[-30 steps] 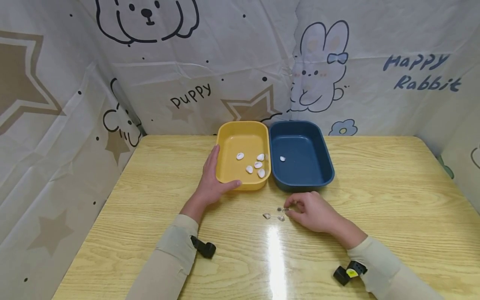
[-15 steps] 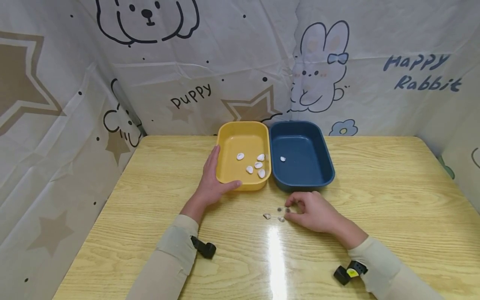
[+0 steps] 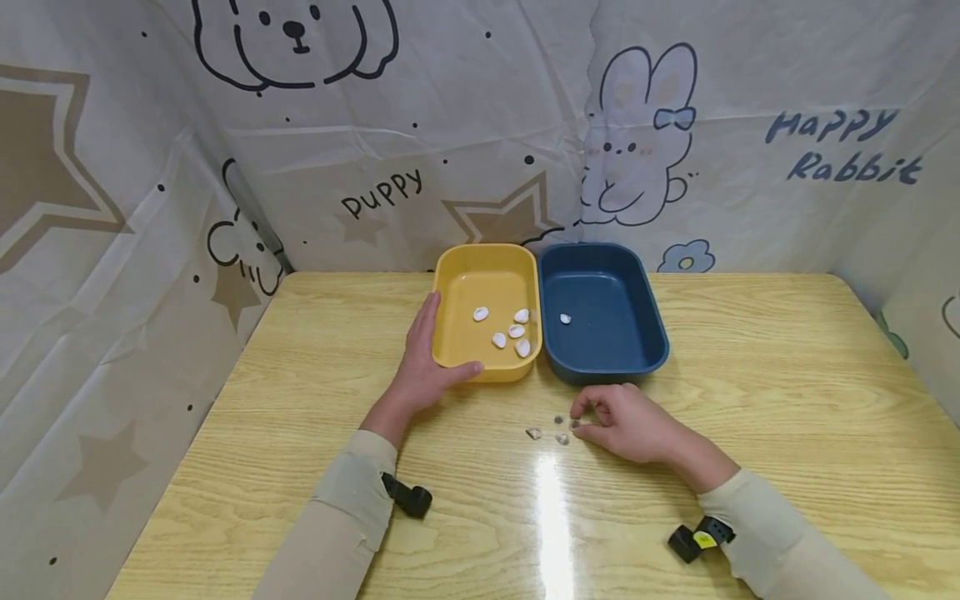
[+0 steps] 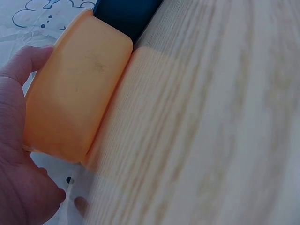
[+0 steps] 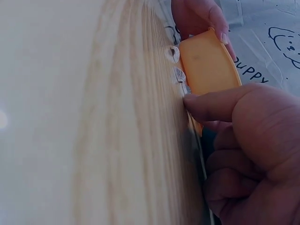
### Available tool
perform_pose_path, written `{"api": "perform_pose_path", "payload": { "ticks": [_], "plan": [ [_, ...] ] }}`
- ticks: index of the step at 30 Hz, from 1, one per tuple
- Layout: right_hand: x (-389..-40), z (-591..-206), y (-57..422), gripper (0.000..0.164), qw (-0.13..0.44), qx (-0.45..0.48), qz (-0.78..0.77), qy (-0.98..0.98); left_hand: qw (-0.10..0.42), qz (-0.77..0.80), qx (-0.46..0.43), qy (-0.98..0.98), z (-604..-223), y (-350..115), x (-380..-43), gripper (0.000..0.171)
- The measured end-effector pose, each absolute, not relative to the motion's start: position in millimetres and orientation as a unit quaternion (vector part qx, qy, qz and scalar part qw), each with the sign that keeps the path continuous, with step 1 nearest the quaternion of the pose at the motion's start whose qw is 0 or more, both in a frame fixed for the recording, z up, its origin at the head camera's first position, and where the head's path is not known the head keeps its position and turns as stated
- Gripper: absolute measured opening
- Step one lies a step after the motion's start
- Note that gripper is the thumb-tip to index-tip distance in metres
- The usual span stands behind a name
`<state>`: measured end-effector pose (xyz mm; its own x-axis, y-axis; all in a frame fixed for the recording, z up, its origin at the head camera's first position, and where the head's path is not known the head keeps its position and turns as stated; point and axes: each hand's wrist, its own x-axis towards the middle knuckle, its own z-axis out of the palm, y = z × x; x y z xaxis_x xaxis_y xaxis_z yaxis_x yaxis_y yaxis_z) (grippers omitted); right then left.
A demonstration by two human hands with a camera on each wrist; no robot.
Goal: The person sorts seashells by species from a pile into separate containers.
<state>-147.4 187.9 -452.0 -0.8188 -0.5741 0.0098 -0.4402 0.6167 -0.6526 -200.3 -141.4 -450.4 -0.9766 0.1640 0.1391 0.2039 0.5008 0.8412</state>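
My left hand rests on the near left corner of a yellow bin, its fingers along the left side and its thumb on the front rim. Several white seashells lie inside this bin. My right hand is low over the table, thumb and index fingertip closing on a small dark shell. Beside it lie another small dark shell, a brownish shell and a pale shell. In the right wrist view, the thumb partly hides the held shell.
A dark blue bin stands against the yellow one on the right, holding one white shell. Behind both bins hangs a printed cloth. The wooden table extends to either side and in front.
The right fingertips shift slightly at the small dark shell, which moves a little toward the near side. My left hand and both bins stay put.
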Motion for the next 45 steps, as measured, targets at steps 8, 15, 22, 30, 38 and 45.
{"api": "perform_pose_path", "payload": {
  "ticks": [8,15,22,30,38,45],
  "plan": [
    [-142.8,-447.7,188.5,0.01,0.093,-0.272,-0.347,0.892,0.021,-0.486,-0.108,-0.867,-449.7,-141.3,-200.0,0.124],
    [-137.5,-434.1,186.1,0.01,0.076,-0.272,-0.366,0.887,0.022,-0.491,-0.11,-0.864,-449.0,-141.1,-199.1,0.124],
    [-134.5,-419.4,180.3,0.011,0.044,-0.284,-0.389,0.875,0.024,-0.49,-0.109,-0.864,-451.8,-141.5,-200.8,0.123],
    [-137.8,-402.1,174.6,0.011,-0.016,-0.29,-0.436,0.852,0.024,-0.487,-0.107,-0.867,-451.6,-141.6,-200.7,0.124],
    [-158.5,-384.6,170.9,0.013,-0.072,-0.247,-0.425,0.868,0.027,-0.49,-0.114,-0.864,-450.0,-142.2,-199.3,0.124],
    [-182.2,-380.0,170.1,0.015,-0.087,-0.21,-0.434,0.871,0.028,-0.491,-0.114,-0.863,-451.8,-142.8,-201.1,0.123]
  ]
}}
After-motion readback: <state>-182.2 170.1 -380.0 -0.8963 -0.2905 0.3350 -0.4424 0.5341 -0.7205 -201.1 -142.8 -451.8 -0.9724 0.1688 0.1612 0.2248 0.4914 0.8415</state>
